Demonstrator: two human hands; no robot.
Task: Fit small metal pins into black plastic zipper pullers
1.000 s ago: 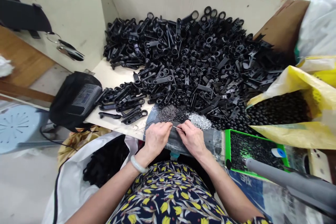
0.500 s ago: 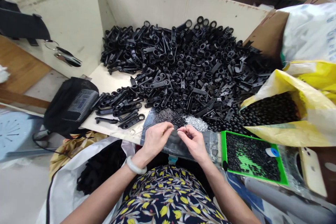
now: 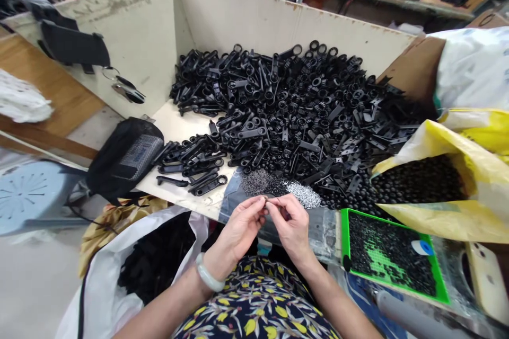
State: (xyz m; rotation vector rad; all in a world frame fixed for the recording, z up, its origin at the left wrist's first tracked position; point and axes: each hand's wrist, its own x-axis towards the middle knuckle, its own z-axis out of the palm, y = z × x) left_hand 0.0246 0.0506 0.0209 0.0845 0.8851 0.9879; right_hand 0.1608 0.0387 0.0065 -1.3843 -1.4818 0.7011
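My left hand (image 3: pixel 245 222) and my right hand (image 3: pixel 290 221) meet fingertip to fingertip over the front edge of the bench. Both are closed in a pinch around something tiny and dark that I cannot make out. Just beyond my fingers lie a pile of small grey-brown parts (image 3: pixel 256 182) and a pile of silvery pins (image 3: pixel 304 194), with small black bits between them. Under them a dark mat (image 3: pixel 233 193) covers the bench edge. Behind rises a large heap of black plastic lever-like parts and rings (image 3: pixel 278 95).
Right of my hands sits a green tray (image 3: pixel 345 238) of tiny black parts, beside a phone (image 3: pixel 488 275). A yellow bag (image 3: pixel 437 217) spills black balls. On the left are a black pouch (image 3: pixel 125 156) and a white sack (image 3: pixel 101 275). Pale boards (image 3: pixel 254 10) wall the bench.
My hands were slightly apart and have come together at the fingertips. The whole view has shifted a little right and down in the picture as my head moved.
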